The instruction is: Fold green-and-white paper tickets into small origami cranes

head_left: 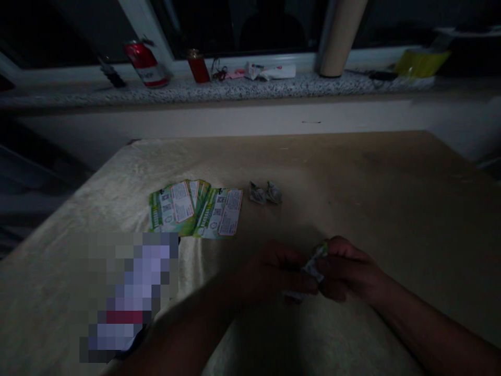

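Observation:
My left hand [270,271] and my right hand [348,269] come together over the near middle of the table. Between their fingers is a crumpled green-and-white packet [314,265], gripped from both sides. Part of it is hidden by the fingers, and a pale edge shows below my left hand. Farther back lie two small crumpled packets [257,193] side by side. Left of them, several flat green-and-white printed packets [219,213] overlap in a fan, with text and code squares on them. The light is dim, so fine detail is lost.
A blurred-out phone-like object [135,297] lies on the table's near left, beside my left forearm. Along the granite windowsill [235,93] stand a red can [144,63], a red bottle [198,66], a white tube [274,71], a cardboard roll [340,39] and a yellow item [422,62].

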A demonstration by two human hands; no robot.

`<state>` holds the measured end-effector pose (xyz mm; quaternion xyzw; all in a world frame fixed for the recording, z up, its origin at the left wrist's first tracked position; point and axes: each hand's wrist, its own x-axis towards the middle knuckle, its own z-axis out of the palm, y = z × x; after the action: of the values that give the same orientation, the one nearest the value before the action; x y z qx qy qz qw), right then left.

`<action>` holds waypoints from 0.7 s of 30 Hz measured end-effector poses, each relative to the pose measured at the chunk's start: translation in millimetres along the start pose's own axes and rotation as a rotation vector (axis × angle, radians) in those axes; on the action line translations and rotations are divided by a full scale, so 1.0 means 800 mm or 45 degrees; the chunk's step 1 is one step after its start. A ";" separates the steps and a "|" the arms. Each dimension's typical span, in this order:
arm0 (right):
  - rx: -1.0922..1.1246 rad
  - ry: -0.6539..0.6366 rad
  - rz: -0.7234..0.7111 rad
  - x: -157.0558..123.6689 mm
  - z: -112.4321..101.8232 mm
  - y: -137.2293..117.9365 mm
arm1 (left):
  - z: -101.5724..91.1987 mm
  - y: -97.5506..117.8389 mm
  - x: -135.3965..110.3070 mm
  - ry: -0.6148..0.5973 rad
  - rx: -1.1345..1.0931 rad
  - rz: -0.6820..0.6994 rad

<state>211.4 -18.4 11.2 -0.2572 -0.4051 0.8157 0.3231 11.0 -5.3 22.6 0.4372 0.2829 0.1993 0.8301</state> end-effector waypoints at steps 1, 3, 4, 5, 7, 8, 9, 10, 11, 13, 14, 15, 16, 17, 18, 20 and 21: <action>0.035 -0.022 0.009 0.000 0.000 0.000 | 0.000 0.000 0.000 0.014 0.001 -0.014; 0.048 -0.047 0.018 0.001 -0.001 0.001 | 0.000 0.001 0.000 0.032 0.011 -0.023; 0.029 -0.038 0.014 0.001 -0.002 0.001 | 0.000 0.002 -0.001 0.038 0.016 -0.020; 0.002 -0.010 0.002 0.002 -0.003 0.000 | 0.000 0.003 -0.001 0.034 0.020 -0.014; -0.042 0.068 -0.017 0.003 -0.003 0.000 | 0.000 0.003 -0.003 0.028 0.031 -0.012; -0.042 0.097 -0.019 0.003 -0.002 0.000 | 0.000 0.003 -0.003 0.023 0.034 -0.020; -0.024 0.115 -0.014 0.003 -0.001 -0.001 | -0.001 0.002 -0.003 0.018 0.035 -0.030; 0.002 0.121 -0.006 0.003 0.001 -0.001 | -0.001 0.001 -0.002 0.013 0.034 -0.039; 0.034 0.116 0.003 0.004 0.003 -0.001 | -0.001 0.000 -0.001 0.008 0.034 -0.045; 0.093 0.092 0.007 0.003 0.006 -0.001 | -0.003 -0.003 0.001 -0.014 0.039 -0.039; 0.113 0.079 0.008 0.003 0.007 -0.001 | -0.003 -0.004 0.002 -0.033 0.045 -0.031; 0.121 0.070 0.009 0.003 0.008 -0.001 | -0.004 -0.005 0.002 -0.046 0.049 -0.021; 0.118 0.067 0.007 0.003 0.007 -0.001 | -0.005 -0.005 0.003 -0.054 0.054 -0.011; 0.107 0.074 0.004 0.003 0.006 -0.002 | -0.005 -0.005 0.002 -0.057 0.060 -0.005; 0.089 0.090 -0.005 0.003 0.005 -0.003 | -0.005 -0.005 0.002 -0.054 0.067 -0.005; 0.043 0.153 -0.049 0.003 0.002 -0.005 | -0.004 -0.005 0.000 -0.035 0.077 -0.012; 0.023 0.193 -0.077 0.003 0.001 -0.007 | -0.004 -0.005 0.000 -0.019 0.082 -0.013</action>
<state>211.0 -14.9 16.1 -0.3031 -0.3796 0.7874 0.3795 9.2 -5.5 18.2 0.4637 0.2851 0.1827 0.8187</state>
